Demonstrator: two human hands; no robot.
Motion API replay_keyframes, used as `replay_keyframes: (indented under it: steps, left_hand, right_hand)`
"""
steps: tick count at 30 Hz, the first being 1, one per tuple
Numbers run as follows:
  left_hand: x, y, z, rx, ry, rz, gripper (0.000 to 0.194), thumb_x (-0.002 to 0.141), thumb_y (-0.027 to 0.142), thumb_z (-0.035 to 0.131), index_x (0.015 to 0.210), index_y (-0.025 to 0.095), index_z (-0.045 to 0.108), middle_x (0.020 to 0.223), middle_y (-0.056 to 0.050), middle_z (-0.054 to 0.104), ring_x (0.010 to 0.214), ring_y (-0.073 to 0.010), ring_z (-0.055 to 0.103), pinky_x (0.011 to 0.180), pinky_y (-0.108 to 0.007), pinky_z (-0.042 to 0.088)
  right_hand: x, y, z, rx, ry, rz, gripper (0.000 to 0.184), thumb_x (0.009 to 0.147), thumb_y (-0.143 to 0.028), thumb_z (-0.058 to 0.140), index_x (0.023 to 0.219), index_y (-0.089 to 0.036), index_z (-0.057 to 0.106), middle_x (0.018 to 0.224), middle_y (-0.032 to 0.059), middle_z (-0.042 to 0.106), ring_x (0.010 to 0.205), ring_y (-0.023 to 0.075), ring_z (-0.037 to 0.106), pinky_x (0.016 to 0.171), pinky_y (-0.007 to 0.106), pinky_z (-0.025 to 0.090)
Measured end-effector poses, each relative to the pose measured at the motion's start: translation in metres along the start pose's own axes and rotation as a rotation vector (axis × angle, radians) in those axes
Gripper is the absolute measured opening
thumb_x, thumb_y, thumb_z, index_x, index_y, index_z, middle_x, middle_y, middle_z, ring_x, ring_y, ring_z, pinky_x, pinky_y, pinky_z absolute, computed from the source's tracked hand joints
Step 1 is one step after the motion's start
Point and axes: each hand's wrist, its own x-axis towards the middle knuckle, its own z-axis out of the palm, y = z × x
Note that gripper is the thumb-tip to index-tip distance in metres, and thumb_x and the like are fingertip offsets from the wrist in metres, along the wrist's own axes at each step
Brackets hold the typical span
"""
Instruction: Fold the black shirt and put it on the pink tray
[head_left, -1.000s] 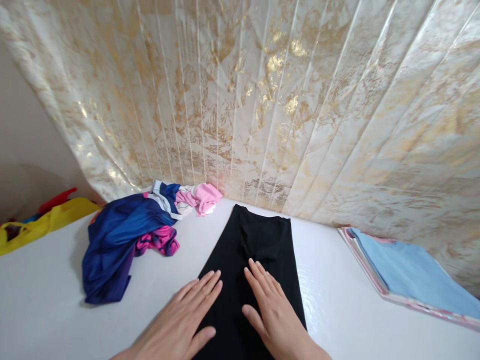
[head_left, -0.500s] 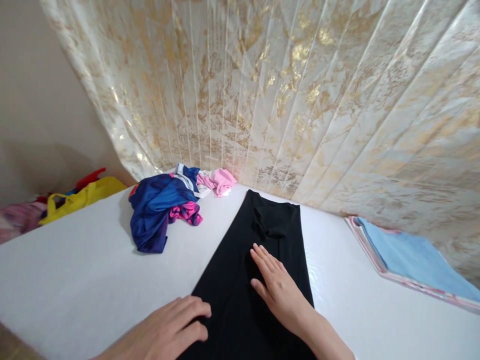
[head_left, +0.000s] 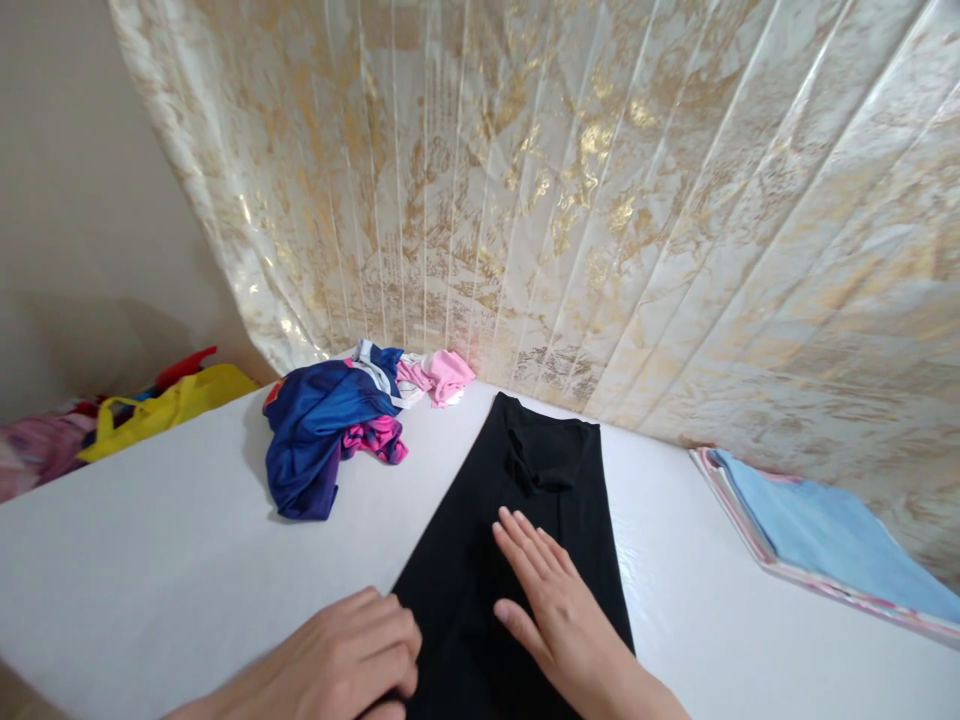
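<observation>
A black garment [head_left: 457, 560], perhaps trousers or a skirt, lies lengthwise on the white-covered surface, narrow at the far end and wider towards me. Near its far end sits a loose rumpled fold. My right hand [head_left: 559, 605] rests flat on the cloth, fingers stretched out and thumb apart. At the garment's left edge, my left hand [head_left: 352, 650] has its fingers curled in and closed against the black cloth; the fingertips are partly hidden. The garment's near end runs out of view between my forearms.
A crumpled blue and pink garment [head_left: 311, 430] lies at the far left, beside a small pink cloth [head_left: 448, 376]. Folded light-blue clothing [head_left: 832, 540] is stacked at the right. Beyond the left edge is a yellow bag [head_left: 180, 405]. A gold-patterned curtain [head_left: 562, 200] hangs behind.
My left hand's fingers have curled in more at the garment's left edge. My right hand stays flat, slightly lower in view. The whole view has shifted slightly.
</observation>
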Motion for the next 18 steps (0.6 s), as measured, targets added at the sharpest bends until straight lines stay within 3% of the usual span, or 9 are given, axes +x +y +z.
replay_keyframes:
  steps: [2,4,8,11,15,18]
  left_hand:
    - [0.016,-0.011,0.004,0.054,0.069,-0.104,0.031,0.095,0.022,0.047,0.125,0.026,0.051,0.127,0.0,0.06,0.111,-0.0175,0.057,0.098,-0.029,0.04]
    - [0.043,-0.03,0.011,0.126,0.112,-0.183,0.045,0.098,0.026,0.041,0.143,0.024,0.035,0.147,-0.004,0.042,0.131,-0.0193,0.043,0.107,-0.033,0.033]
    - [0.123,-0.073,0.026,0.183,0.037,-0.268,0.052,0.1,0.036,0.035,0.148,0.017,0.026,0.155,-0.01,0.021,0.143,-0.0216,0.02,0.112,-0.041,0.024]
    - [0.175,-0.096,0.04,0.217,0.016,-0.285,0.059,0.099,0.044,0.038,0.148,0.013,0.027,0.155,-0.015,0.018,0.143,-0.0266,0.018,0.111,-0.044,0.024]
    - [0.211,-0.114,0.058,0.238,0.027,-0.284,0.059,0.097,0.048,0.039,0.142,0.01,0.038,0.153,-0.018,0.026,0.142,-0.0298,0.019,0.112,-0.045,0.02]
    - [0.229,-0.128,0.065,0.25,0.043,-0.29,0.058,0.098,0.049,0.036,0.142,0.011,0.039,0.153,-0.017,0.026,0.143,-0.0287,0.016,0.113,-0.044,0.017]
  right_hand:
    - [-0.005,0.024,0.0,-0.031,0.108,0.097,0.056,0.097,-0.034,0.039,0.149,-0.02,0.024,0.154,0.0098,0.027,0.142,0.0229,0.024,0.111,0.048,0.033]
    - [-0.005,0.051,0.002,-0.053,0.203,0.21,0.055,0.097,-0.039,0.037,0.148,-0.018,0.028,0.153,0.0128,0.028,0.141,0.0254,0.024,0.11,0.05,0.034]
    - [0.013,0.097,0.01,-0.07,0.305,0.414,0.06,0.096,-0.048,0.034,0.145,-0.013,0.034,0.154,0.0168,0.026,0.142,0.0302,0.022,0.108,0.053,0.033]
    - [0.035,0.121,0.017,-0.104,0.312,0.491,0.062,0.096,-0.051,0.03,0.144,-0.011,0.036,0.152,0.0193,0.029,0.141,0.031,0.024,0.107,0.054,0.033]
    - [0.056,0.149,0.021,-0.178,0.224,0.556,0.063,0.095,-0.053,0.031,0.144,-0.014,0.036,0.152,0.0172,0.03,0.142,0.0302,0.023,0.109,0.051,0.028]
    - [0.069,0.173,0.016,-0.208,0.161,0.592,0.063,0.096,-0.053,0.03,0.147,-0.015,0.031,0.155,0.0141,0.025,0.143,0.0276,0.018,0.112,0.046,0.023]
